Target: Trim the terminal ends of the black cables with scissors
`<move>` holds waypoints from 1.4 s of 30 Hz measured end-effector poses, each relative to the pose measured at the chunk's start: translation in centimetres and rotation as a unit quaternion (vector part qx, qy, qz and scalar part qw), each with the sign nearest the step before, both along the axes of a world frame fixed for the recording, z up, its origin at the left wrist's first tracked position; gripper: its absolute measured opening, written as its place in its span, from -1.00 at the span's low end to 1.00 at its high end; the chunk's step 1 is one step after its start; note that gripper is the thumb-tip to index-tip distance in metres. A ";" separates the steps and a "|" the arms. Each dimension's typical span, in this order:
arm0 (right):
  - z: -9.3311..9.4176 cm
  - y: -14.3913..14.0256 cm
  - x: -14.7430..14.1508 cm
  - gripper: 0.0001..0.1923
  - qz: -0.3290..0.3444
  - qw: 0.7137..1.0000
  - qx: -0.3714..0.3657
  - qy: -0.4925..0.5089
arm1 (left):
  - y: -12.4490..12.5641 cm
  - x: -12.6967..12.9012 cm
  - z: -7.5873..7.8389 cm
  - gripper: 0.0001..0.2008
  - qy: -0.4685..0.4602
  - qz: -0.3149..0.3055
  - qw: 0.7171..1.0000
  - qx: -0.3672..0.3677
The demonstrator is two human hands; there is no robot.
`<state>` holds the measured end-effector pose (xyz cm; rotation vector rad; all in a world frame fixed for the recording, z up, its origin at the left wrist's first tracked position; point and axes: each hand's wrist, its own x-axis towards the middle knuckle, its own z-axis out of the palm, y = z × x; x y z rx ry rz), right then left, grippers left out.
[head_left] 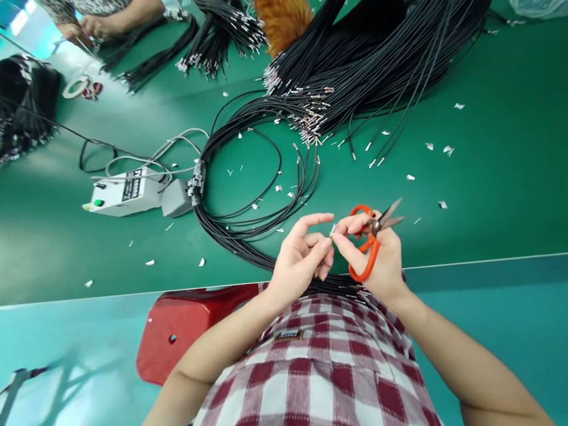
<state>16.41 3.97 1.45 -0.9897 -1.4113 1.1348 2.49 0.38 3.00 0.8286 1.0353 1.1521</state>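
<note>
Between the fingertips of both hands is the stripped end of a black cable, with thin white wires (pixel 333 230) fanning out of it. My left hand (pixel 305 252) pinches the cable between thumb and fingers, its index finger stretched out. My right hand (pixel 383 256) pinches at the wires with thumb and forefinger. Orange-handled scissors (pixel 370 265) hang on the right hand's fingers, blades parted and pointing away to the upper right. A bundle of black cables (pixel 233 242) loops over the green table beside the left hand, and its near ends lie at my checked apron (pixel 309 369).
A grey-white box with a green button (pixel 128 191) stands left of the loop. Larger cable piles (pixel 379 61) and a brown feathery tuft (pixel 280 12) lie at the back. White scraps dot the green table (pixel 520 162). A co-worker's hands (pixel 90 30) work at upper left. A red stool (pixel 176 336) is below.
</note>
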 end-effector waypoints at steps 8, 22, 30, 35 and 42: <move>-1.4 0.3 1.4 -0.85 -0.012 0.906 0.342 -0.248 | 0.0 -0.4 0.5 -0.53 0.049 -0.058 0.997 -0.008; -1.5 0.2 2.0 -0.89 -0.026 0.938 0.274 -0.211 | -0.3 0.0 -0.3 -0.64 -0.026 0.008 1.000 -0.017; -1.5 1.1 3.7 -0.59 -0.025 0.866 0.251 -0.432 | -0.5 -0.7 0.7 -0.63 -0.058 0.013 0.997 -0.043; -1.3 1.1 3.5 -0.56 -0.030 0.826 0.306 -0.472 | -0.4 -0.8 1.0 -0.63 -0.080 0.014 0.995 -0.055; -0.2 1.1 3.7 -0.54 -0.021 0.805 0.312 -0.504 | -0.3 -1.1 0.9 -0.64 -0.084 0.013 0.995 -0.051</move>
